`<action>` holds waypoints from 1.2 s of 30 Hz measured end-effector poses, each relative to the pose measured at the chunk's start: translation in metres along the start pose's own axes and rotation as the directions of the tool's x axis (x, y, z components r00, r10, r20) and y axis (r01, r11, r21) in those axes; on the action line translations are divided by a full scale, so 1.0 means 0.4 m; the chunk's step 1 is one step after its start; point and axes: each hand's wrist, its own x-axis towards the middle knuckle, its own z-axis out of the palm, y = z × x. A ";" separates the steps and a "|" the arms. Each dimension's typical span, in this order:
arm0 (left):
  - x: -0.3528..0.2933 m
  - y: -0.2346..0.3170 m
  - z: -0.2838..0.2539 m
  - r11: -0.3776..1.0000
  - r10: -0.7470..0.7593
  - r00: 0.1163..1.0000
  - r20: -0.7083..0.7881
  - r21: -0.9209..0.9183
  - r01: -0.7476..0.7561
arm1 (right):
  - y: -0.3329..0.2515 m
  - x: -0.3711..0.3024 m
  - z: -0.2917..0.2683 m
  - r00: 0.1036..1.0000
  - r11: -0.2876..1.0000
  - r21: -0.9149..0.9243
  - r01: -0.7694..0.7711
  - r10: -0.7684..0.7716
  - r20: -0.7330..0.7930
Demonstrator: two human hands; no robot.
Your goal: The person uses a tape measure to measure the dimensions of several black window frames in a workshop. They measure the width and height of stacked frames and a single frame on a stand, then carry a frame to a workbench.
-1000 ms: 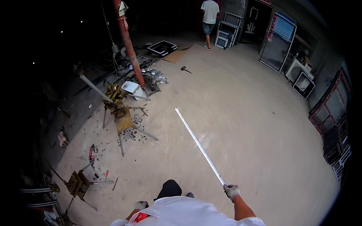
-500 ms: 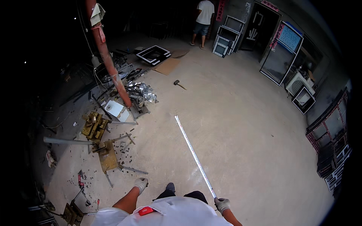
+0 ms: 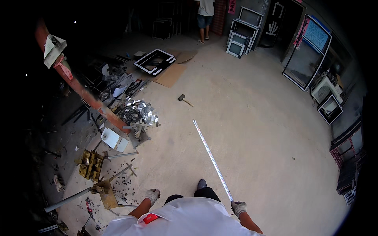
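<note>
My right hand [image 3: 238, 207], in a pale work glove with bare fingertips, is closed around the near end of a tape measure [image 3: 213, 159]. Its white blade runs out long and straight, slanting away to the far left, low over the floor. Its case is hidden in my hand. My left hand [image 3: 152, 195], gloved the same way, hangs at my left side with its fingers curled in and nothing visible in them. Beyond the blade's far tip a mallet [image 3: 181, 97] with a dark head and light handle lies on the floor.
On the left stand yellow metal punch machines [image 3: 91, 165], a leaning red post [image 3: 92, 101] and a heap of metal scraps [image 3: 143, 112]. Farther off lie a black-and-white frame [image 3: 154, 61] and cardboard [image 3: 171, 75]. Window frames [image 3: 311, 51] lean along the right wall. A person [image 3: 205, 17] stands far back.
I have moved forward, and the view has shifted with me. The tape's far tip is now nearer the mallet, with the tape still in my right hand. The distant person's legs have shifted.
</note>
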 end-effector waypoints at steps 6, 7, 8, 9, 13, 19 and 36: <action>-0.001 0.247 0.014 0.982 -0.185 0.983 -0.002 0.031 0.185 | -0.644 0.274 -0.141 0.973 0.967 -0.107 0.230 -0.232 -0.012; 0.037 0.284 0.013 0.975 -0.219 0.976 0.001 -0.028 0.219 | -0.745 0.322 -0.139 0.957 0.951 -0.113 0.289 -0.291 -0.005; 0.082 0.326 0.020 0.975 -0.220 0.975 -0.008 -0.032 0.220 | -0.831 0.370 -0.131 0.942 0.933 -0.136 0.332 -0.336 -0.005; 0.133 0.372 0.029 0.975 -0.220 0.976 -0.013 -0.032 0.219 | -0.913 0.410 -0.125 0.926 0.915 -0.158 0.372 -0.378 -0.007; 0.387 0.571 0.053 0.973 -0.195 0.981 -0.002 -0.130 0.193 | -1.190 0.489 -0.050 0.925 0.910 -0.170 0.379 -0.376 0.050; 0.815 1.133 0.018 0.988 -0.074 0.997 0.023 -0.135 0.076 | -1.398 0.612 0.023 0.996 0.980 -0.182 0.077 -0.067 0.057; 1.430 2.167 0.132 0.936 -0.177 0.984 -0.022 -0.312 0.162 | -2.469 1.404 -0.084 0.997 0.996 -0.060 0.068 -0.065 0.052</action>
